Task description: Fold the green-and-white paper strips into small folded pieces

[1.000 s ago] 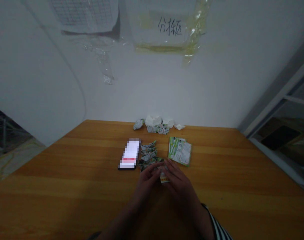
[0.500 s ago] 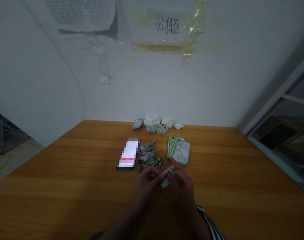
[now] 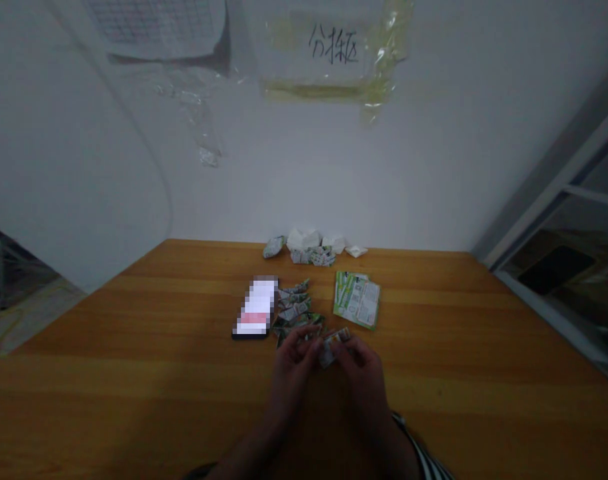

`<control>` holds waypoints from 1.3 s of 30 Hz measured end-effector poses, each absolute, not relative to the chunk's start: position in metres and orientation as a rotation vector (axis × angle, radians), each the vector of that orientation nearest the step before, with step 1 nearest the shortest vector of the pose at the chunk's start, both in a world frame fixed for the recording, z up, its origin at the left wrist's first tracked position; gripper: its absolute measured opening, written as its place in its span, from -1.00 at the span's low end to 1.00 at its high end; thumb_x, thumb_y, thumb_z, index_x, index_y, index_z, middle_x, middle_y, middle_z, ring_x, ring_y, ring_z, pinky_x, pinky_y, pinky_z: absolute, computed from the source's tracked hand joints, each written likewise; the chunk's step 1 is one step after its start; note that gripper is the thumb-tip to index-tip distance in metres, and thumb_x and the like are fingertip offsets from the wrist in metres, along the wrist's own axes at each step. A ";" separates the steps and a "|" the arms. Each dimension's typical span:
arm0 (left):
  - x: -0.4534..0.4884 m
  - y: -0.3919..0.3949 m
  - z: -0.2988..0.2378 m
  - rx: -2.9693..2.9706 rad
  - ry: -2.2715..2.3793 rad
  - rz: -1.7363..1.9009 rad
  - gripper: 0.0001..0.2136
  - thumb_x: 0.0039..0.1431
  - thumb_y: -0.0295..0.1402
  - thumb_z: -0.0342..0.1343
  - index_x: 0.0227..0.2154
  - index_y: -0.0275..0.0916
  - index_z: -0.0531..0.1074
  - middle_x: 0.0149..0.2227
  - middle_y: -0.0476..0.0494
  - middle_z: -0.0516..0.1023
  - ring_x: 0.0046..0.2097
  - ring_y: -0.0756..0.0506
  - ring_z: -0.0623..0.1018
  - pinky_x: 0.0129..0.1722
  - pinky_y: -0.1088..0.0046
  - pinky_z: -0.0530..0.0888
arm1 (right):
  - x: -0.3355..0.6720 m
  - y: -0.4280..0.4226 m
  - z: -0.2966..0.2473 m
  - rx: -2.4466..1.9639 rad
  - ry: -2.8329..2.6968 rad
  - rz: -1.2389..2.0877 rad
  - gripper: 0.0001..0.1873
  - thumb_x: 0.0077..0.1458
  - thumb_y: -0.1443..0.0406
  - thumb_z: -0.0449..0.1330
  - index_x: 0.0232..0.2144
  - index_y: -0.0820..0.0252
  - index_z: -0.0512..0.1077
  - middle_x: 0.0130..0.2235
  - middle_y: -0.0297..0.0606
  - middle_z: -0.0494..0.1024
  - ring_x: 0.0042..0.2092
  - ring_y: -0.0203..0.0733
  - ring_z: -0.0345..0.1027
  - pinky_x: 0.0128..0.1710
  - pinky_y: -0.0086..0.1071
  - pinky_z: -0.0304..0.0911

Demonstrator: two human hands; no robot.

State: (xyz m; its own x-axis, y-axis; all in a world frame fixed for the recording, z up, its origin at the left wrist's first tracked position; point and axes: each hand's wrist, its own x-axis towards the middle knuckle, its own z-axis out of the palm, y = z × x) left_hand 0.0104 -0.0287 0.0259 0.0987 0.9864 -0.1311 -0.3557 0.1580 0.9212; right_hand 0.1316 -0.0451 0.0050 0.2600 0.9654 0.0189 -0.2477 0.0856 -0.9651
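Between my two hands is a small piece of folded printed paper (image 3: 329, 351), pale with darker print along its upper edge. My left hand (image 3: 295, 357) pinches its left end with thumb and fingers. My right hand (image 3: 361, 363) grips the other end, its thumb lying across the paper. Just beyond my left hand lie several folded paper pieces (image 3: 294, 309) with grey and green print, in a loose column; my fingers hide part of the nearest ones. A stack of flat green-and-white printed sheets (image 3: 363, 303) rests beyond my right hand.
A phone (image 3: 257, 307) with a lit, blurred screen lies left of the folded pieces. Crumpled white paper (image 3: 304, 239) and folded printed pieces (image 3: 313, 256) sit along the wooden table's (image 3: 134, 373) back edge, against the white wall (image 3: 304, 173). Taped sheets hang above.
The paper in my hands has turned slightly and shows more of its face. My right index finger, stretched out before, is now curled in. The things on the table stay put.
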 end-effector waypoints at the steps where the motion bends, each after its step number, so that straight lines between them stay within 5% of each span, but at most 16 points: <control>1: 0.011 -0.029 0.025 0.881 0.972 1.203 -0.64 -0.06 -0.26 0.31 -0.21 -0.29 0.43 -0.37 -0.17 0.66 -0.35 -0.10 0.61 -0.35 0.47 0.50 | 0.131 -0.045 0.005 -1.091 -0.854 1.092 -0.75 -0.06 0.17 0.32 -0.55 0.23 0.44 -0.49 -0.34 0.49 -0.43 -0.25 0.35 -0.40 -0.43 0.29; 11: 0.012 -0.031 0.025 0.942 1.114 1.229 -0.66 -0.05 -0.23 0.29 -0.22 -0.30 0.50 -0.44 -0.13 0.63 -0.37 -0.08 0.59 -0.42 0.53 0.47 | 0.124 -0.050 0.001 -1.176 -0.863 0.978 -0.73 -0.04 0.17 0.30 -0.57 0.20 0.34 -0.55 -0.38 0.42 -0.49 -0.29 0.32 -0.49 -0.46 0.27; 19: 0.010 -0.028 0.020 1.202 1.056 1.085 -0.67 0.08 -0.18 0.18 -0.17 -0.28 0.45 -0.55 -0.02 0.52 -0.55 0.02 0.45 -0.57 0.60 0.35 | 0.139 -0.043 0.009 -1.088 -0.847 1.064 -0.57 -0.05 0.20 0.30 -0.16 0.12 0.24 -0.53 -0.41 0.49 -0.56 -0.25 0.35 -0.58 -0.45 0.28; 28: 0.007 -0.025 0.023 1.117 0.840 0.845 -0.53 0.14 -0.11 0.10 0.04 -0.25 0.25 -0.59 0.07 0.42 -0.69 0.07 0.35 -0.69 0.61 0.29 | 0.138 -0.044 0.009 -1.004 -1.015 1.191 -0.64 0.00 0.20 0.26 -0.16 0.14 0.29 -0.44 -0.32 0.54 -0.52 -0.27 0.35 -0.55 -0.46 0.25; 39: -0.001 -0.027 0.028 1.228 0.862 0.811 -0.49 0.20 -0.15 0.01 0.18 -0.18 0.12 -0.53 -0.03 0.51 -0.60 -0.07 0.51 -0.59 0.48 0.44 | 0.139 -0.040 0.009 -0.988 -0.863 1.246 -0.63 -0.05 0.16 0.31 -0.21 0.17 0.34 -0.48 -0.33 0.56 -0.55 -0.26 0.39 -0.57 -0.45 0.28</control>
